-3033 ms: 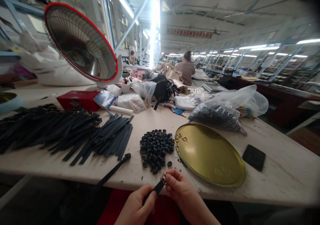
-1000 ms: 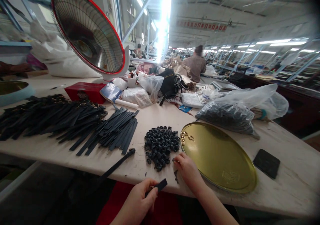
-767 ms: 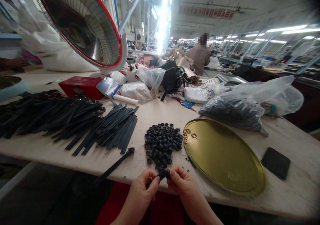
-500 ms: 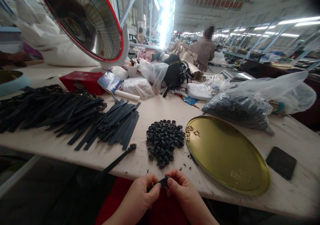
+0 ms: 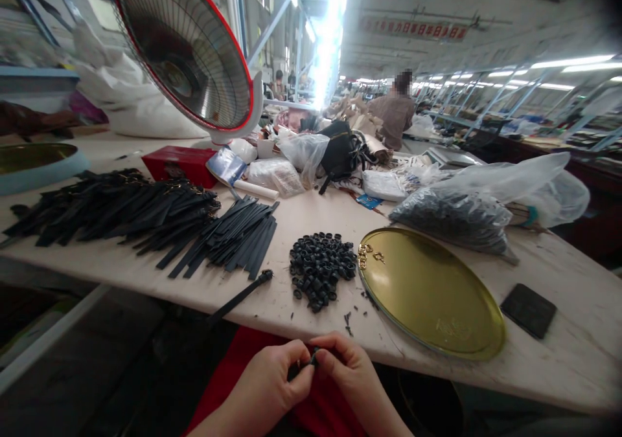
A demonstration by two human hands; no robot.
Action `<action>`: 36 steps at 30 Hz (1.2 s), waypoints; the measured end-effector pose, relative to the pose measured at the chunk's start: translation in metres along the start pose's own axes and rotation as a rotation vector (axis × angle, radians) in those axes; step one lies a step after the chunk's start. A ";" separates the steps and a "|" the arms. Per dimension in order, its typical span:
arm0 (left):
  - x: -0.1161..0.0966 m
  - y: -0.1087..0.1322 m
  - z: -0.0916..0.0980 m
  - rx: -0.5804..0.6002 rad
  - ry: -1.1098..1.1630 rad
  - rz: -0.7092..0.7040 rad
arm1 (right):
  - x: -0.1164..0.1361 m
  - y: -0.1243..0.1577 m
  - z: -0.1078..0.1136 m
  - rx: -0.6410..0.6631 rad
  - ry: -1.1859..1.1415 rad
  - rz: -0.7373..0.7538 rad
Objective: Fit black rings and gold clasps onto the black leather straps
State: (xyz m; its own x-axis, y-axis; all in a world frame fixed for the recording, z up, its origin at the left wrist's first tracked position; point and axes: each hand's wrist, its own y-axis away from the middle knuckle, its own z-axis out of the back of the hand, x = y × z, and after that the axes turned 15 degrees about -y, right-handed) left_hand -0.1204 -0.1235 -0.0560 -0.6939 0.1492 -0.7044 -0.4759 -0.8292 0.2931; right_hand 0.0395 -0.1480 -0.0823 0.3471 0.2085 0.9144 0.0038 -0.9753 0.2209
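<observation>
My left hand (image 5: pixel 280 373) is closed at the table's front edge, pinching a small black strap piece (image 5: pixel 313 355). From the other side, the thumb and fingers of my right hand (image 5: pixel 346 363) pinch the same piece. Most of it is hidden by my fingers. Just beyond my hands lies a heap of small black strap loops (image 5: pixel 321 270). A single black strap (image 5: pixel 240 298) with a fitting at its far end hangs over the edge to the left. Cut black strips (image 5: pixel 243 236) lie stacked behind it.
On the right are a gold lid (image 5: pixel 432 294) with several gold buckles (image 5: pixel 368 254) on it, a dark phone-like slab (image 5: pixel 528 310) and a plastic bag of dark pieces (image 5: pixel 451 213). More black straps (image 5: pixel 111 210), a red box (image 5: pixel 179 165) and a round heater (image 5: pixel 189 55) stand left.
The view has shifted slightly. My fingers have come closer together around the strap piece, so less of it shows. More dark scraps lie on the table near my right hand.
</observation>
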 end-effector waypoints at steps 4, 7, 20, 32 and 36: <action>-0.001 0.003 -0.009 -0.050 0.215 0.000 | -0.001 0.007 -0.007 0.023 -0.182 -0.116; 0.000 0.007 -0.009 0.004 0.360 -0.040 | -0.002 0.008 -0.009 0.010 -0.249 -0.102; 0.003 -0.001 -0.004 0.017 0.487 -0.059 | -0.011 0.003 -0.014 0.090 -0.535 -0.291; 0.017 -0.014 -0.002 0.122 0.418 0.101 | -0.023 -0.012 0.000 -0.099 -0.135 -0.035; 0.018 -0.011 -0.002 0.145 0.501 0.060 | -0.018 -0.010 0.003 -0.159 0.222 0.117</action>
State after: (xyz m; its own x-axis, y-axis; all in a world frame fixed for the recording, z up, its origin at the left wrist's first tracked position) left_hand -0.1269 -0.1132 -0.0732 -0.3961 -0.2015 -0.8958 -0.5374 -0.7402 0.4041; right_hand 0.0355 -0.1418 -0.1022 0.1232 0.1234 0.9847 -0.1771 -0.9736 0.1442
